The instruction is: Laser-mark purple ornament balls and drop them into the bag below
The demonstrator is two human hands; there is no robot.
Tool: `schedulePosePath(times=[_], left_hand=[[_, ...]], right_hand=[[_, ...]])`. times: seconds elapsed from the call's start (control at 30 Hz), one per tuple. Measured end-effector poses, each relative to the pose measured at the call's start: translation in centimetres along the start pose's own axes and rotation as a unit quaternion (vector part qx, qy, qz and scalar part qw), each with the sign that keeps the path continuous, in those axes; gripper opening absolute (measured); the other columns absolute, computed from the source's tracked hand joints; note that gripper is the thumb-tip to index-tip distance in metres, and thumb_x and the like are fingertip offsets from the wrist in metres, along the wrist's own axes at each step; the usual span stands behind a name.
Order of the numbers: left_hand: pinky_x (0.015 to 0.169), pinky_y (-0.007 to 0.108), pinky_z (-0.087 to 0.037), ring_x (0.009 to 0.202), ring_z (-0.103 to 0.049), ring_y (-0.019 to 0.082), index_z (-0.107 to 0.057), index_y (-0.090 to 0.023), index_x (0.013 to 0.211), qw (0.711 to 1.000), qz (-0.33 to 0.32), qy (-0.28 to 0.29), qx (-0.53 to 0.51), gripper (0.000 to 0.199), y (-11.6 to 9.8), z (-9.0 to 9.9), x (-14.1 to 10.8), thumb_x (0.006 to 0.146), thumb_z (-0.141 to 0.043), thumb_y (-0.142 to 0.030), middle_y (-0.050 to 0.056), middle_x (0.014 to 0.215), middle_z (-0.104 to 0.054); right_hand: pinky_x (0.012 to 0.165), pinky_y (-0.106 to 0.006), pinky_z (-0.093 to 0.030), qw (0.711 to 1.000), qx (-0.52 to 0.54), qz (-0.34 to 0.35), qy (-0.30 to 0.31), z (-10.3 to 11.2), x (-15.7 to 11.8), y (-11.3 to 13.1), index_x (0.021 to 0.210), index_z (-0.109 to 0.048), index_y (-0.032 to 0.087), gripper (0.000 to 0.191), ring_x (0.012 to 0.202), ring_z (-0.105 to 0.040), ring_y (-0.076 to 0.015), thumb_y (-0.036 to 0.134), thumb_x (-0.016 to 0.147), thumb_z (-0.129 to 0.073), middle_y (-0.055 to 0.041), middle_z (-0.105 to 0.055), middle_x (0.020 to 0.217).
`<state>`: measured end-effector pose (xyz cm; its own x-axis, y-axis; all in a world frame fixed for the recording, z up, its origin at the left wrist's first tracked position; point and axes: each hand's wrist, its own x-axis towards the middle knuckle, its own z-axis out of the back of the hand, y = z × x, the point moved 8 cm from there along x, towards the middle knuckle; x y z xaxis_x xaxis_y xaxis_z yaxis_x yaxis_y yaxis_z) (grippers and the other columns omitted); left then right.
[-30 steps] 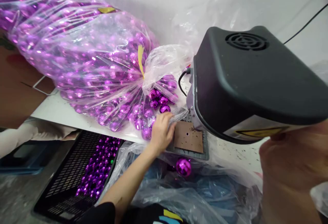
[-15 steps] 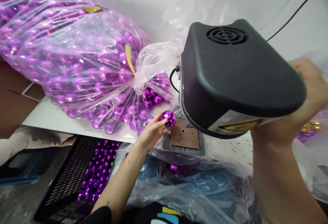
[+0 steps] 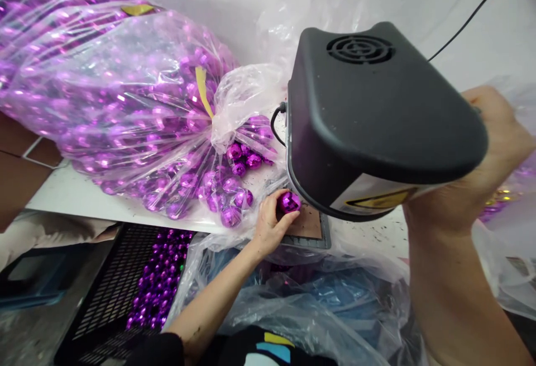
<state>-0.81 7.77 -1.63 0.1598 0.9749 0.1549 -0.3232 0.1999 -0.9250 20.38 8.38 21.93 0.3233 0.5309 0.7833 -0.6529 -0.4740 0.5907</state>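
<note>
A shiny purple faceted ball [image 3: 290, 202] is pinched between the thumb and fingers of my left hand [image 3: 271, 223], over a brown plate [image 3: 305, 224] on a grey base. Above and right of it stands a black machine head [image 3: 385, 109] with a round vent and a yellow warning label. My right hand [image 3: 481, 159] is at the far side of this machine, its fingers mostly hidden behind the housing, so what they hold cannot be made out.
Left of the machine, a clear bag [image 3: 125, 92] of purple balls lies on the white table [image 3: 75, 193]. Below stands a black crate [image 3: 100, 276] with more purple balls. Clear plastic [image 3: 318, 310] drapes over the front, and a cable [image 3: 473, 17] runs at upper right.
My left hand has moved right with the purple ball, from beside the brown plate to above it. The view has shifted slightly; my right hand remains at the machine.
</note>
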Motion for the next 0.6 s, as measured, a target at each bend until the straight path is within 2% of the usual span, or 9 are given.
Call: schedulePosePath(times=[0.13, 0.23, 0.43, 0.6], left_hand=[[0.103, 0.051, -0.044, 0.121, -0.057, 0.030, -0.052, -0.022, 0.134, 0.991, -0.072, 0.010, 0.109, 0.045, -1.2, -0.7, -0.3, 0.092, -0.062, -0.032, 0.012, 0.131, -0.062], [0.107, 0.049, -0.041, 0.126, -0.055, 0.028, -0.053, -0.021, 0.133, 0.982, -0.115, 0.035, 0.145, 0.040, -2.0, -1.6, -0.7, 0.093, -0.059, -0.027, 0.012, 0.132, -0.062], [0.116, 0.056, -0.033, 0.127, -0.055, 0.029, -0.053, -0.023, 0.133, 0.990, -0.073, 0.076, 0.094, 0.045, -1.6, -2.8, -0.4, 0.091, -0.062, -0.038, 0.011, 0.132, -0.063], [0.121, 0.061, -0.019, 0.128, -0.054, 0.029, -0.051, -0.024, 0.136, 0.989, -0.044, 0.079, 0.114, 0.044, -1.7, -2.9, -0.2, 0.095, -0.054, -0.042, 0.011, 0.128, -0.063]], right_hand=[[0.057, -0.022, -0.026, 1.000, -0.003, -0.013, 0.007, -0.2, 0.0, -0.1, 0.075, -0.054, 0.012, 0.038, 0.058, -0.038, -0.0026, 0.046, 0.093, -0.053, 0.0028, -0.040, 0.061], [0.057, -0.021, -0.026, 1.000, -0.002, -0.010, 0.007, -0.2, 0.0, 0.0, 0.075, -0.053, 0.012, 0.040, 0.058, -0.038, -0.0022, 0.047, 0.093, -0.051, 0.0033, -0.039, 0.060], [0.058, -0.022, -0.022, 1.000, -0.015, -0.002, 0.008, -0.1, -0.1, 0.1, 0.075, -0.053, 0.013, 0.044, 0.058, -0.036, -0.0018, 0.053, 0.093, -0.050, 0.0037, -0.036, 0.060], [0.062, -0.026, -0.025, 0.999, -0.033, -0.007, 0.013, 0.0, -0.1, -0.2, 0.076, -0.052, 0.014, 0.047, 0.058, -0.029, -0.0022, 0.058, 0.093, -0.047, 0.0042, -0.031, 0.060]])
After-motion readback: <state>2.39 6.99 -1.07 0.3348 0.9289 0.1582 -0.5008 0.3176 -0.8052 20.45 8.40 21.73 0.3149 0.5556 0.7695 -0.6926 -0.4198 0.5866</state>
